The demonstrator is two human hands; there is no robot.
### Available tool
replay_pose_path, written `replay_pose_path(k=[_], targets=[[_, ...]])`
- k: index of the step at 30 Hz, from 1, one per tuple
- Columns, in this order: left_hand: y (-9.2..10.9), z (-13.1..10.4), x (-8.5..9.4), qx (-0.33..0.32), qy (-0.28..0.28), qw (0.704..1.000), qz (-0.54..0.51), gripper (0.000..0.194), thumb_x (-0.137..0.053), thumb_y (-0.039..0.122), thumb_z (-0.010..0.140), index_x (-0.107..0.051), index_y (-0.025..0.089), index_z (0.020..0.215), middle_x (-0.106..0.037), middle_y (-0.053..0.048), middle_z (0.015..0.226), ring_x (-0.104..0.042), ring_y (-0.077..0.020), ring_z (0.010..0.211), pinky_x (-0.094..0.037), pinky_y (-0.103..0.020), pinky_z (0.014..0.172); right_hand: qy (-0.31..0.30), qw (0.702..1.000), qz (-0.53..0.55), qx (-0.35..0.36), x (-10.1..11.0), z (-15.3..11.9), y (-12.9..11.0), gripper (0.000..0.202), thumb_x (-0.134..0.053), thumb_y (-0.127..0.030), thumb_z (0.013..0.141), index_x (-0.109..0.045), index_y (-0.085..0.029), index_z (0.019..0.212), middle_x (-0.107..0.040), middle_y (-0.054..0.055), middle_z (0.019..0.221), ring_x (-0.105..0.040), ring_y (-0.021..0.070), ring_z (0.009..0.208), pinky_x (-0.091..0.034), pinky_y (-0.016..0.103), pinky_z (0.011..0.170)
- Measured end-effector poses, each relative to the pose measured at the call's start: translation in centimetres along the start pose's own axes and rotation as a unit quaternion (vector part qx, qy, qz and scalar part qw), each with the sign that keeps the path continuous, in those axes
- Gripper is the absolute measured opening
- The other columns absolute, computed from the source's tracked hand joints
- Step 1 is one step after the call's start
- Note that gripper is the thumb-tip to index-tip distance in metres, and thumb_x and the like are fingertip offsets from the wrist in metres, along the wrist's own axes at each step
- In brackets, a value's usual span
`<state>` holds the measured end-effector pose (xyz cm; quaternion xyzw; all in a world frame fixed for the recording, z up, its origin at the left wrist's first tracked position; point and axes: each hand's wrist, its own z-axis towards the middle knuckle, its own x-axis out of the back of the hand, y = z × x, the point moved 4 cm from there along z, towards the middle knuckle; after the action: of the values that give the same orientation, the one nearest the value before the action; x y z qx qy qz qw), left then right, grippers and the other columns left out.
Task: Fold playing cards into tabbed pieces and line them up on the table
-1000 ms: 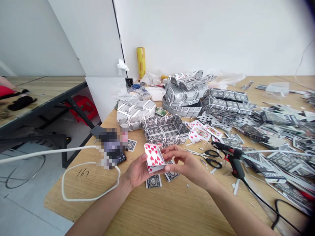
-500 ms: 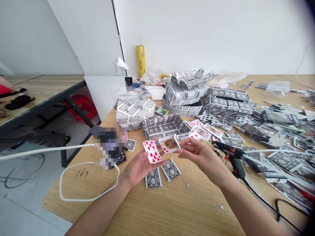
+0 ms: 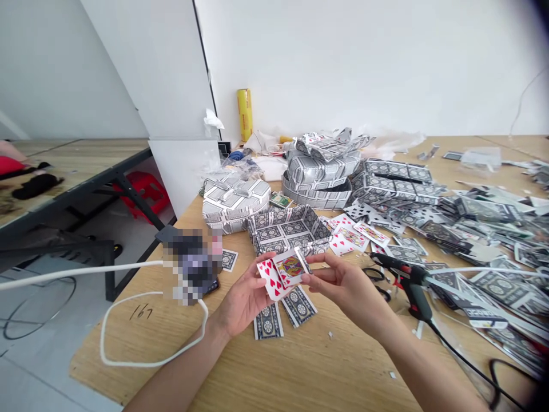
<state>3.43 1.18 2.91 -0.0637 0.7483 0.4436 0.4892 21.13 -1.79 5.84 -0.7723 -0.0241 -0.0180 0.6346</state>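
My left hand grips a hearts number card, its face toward me. Pinched between the thumb and fingers of my right hand is a red-and-yellow face card, which overlaps the right part of the hearts card. Two cards lie face down below my hands, a left one and a right one. Just behind stands an open box made of folded cards. The fingertips behind the held cards are partly hidden.
A black glue gun with its cord lies right of my right hand. Loose cards cover the table's right side. Woven card boxes stand behind. A phone and a white cable lie at left.
The face card has moved left and down over the hearts card, where before they were side by side. Both hands are closer together, and the view has tilted slightly.
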Motion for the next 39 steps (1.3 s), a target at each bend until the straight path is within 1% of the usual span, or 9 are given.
replay_pose_path(k=[3,7,11,14,18,24,29,35,39], targets=[[0.1,0.1,-0.1,-0.007,0.0,1.0,-0.007,0.032,-0.051,0.019,0.09,-0.052,0.023,0.122,-0.057,-0.01,0.131,-0.056,-0.0266,0.119,-0.042,-0.048,0.102,-0.011,1.0,0.016,-0.012,-0.5,0.1,0.3,0.058,-0.075,-0.051,0.069,-0.056,-0.018,0.113,-0.076,0.007,0.087,-0.072,0.0236,0.084,-0.056,0.037,0.077],[0.3,0.4,0.2,-0.027,0.025,0.999,-0.005,0.024,-0.045,0.037,0.095,-0.055,0.02,0.109,-0.059,-0.013,0.127,-0.059,-0.0273,0.114,-0.044,-0.05,0.097,-0.004,1.0,-0.001,-0.003,-0.6,0.0,0.4,0.052,-0.075,-0.053,0.069,-0.062,-0.016,0.103,-0.076,0.009,0.09,-0.071,0.0255,0.089,-0.057,0.037,0.082],[0.3,0.4,0.6,-0.039,0.057,0.997,0.029,0.011,-0.053,0.023,0.091,-0.057,0.02,0.101,-0.064,-0.01,0.12,-0.063,-0.0227,0.104,-0.048,-0.044,0.092,0.009,0.997,-0.062,0.042,-0.6,-0.4,0.0,0.044,-0.07,-0.054,0.074,-0.066,-0.018,0.1,-0.074,0.009,0.097,-0.071,0.0254,0.09,-0.057,0.038,0.085],[0.3,0.2,0.7,-0.053,0.074,0.994,0.059,0.024,-0.056,0.015,0.087,-0.059,0.023,0.11,-0.065,-0.007,0.12,-0.064,-0.0197,0.099,-0.048,-0.038,0.09,0.005,0.99,-0.126,0.066,-0.9,-0.6,-0.2,0.038,-0.064,-0.052,0.08,-0.067,-0.02,0.101,-0.073,0.008,0.1,-0.071,0.0245,0.089,-0.057,0.038,0.086],[0.3,0.1,0.7,-0.029,0.081,0.994,0.074,0.044,-0.057,0.019,0.088,-0.053,0.024,0.131,-0.062,-0.009,0.127,-0.062,-0.0214,0.109,-0.045,-0.037,0.096,-0.021,0.99,-0.123,0.068,-1.4,-0.5,0.0,0.032,-0.063,-0.05,0.082,-0.064,-0.02,0.094,-0.073,0.007,0.095,-0.071,0.0219,0.086,-0.057,0.034,0.08],[0.5,0.2,0.5,-0.023,0.083,0.99,0.114,0.043,-0.061,0.021,0.086,-0.057,0.026,0.129,-0.051,-0.007,0.142,-0.055,-0.0256,0.12,-0.046,-0.036,0.095,-0.042,0.979,-0.168,0.108,-1.6,-0.4,0.1,0.021,-0.06,-0.041,0.087,-0.057,-0.021,0.086,-0.071,0.003,0.086,-0.069,0.0182,0.079,-0.056,0.028,0.072],[0.3,0.2,0.9,-0.024,0.104,0.984,0.14,0.041,-0.066,0.022,0.082,-0.062,0.022,0.123,-0.062,-0.01,0.127,-0.06,-0.0244,0.112,-0.048,-0.035,0.092,-0.026,0.948,-0.273,0.16,-1.7,-0.9,-0.6,0.01,-0.056,-0.032,0.09,-0.058,-0.023,0.088,-0.072,0.002,0.091,-0.069,0.0169,0.077,-0.053,0.028,0.069],[0.2,0.2,0.7,-0.018,0.079,0.984,0.159,0.042,-0.067,0.025,0.083,-0.059,0.023,0.124,-0.062,-0.01,0.126,-0.061,-0.0237,0.109,-0.048,-0.034,0.091,-0.042,0.951,-0.265,0.157,-1.7,-0.8,-0.3,0.007,-0.057,-0.03,0.09,-0.056,-0.024,0.087,-0.072,-0.001,0.095,-0.07,0.0149,0.081,-0.051,0.025,0.07],[0.2,0.2,0.7,-0.023,0.08,0.984,0.159,0.038,-0.059,0.038,0.088,-0.06,0.019,0.121,-0.064,-0.013,0.122,-0.064,-0.0238,0.102,-0.05,-0.034,0.085,-0.053,0.949,-0.274,0.148,-1.6,-0.7,-0.3,0.008,-0.056,-0.031,0.091,-0.058,-0.024,0.089,-0.072,-0.001,0.096,-0.069,0.0156,0.082,-0.051,0.027,0.071]])
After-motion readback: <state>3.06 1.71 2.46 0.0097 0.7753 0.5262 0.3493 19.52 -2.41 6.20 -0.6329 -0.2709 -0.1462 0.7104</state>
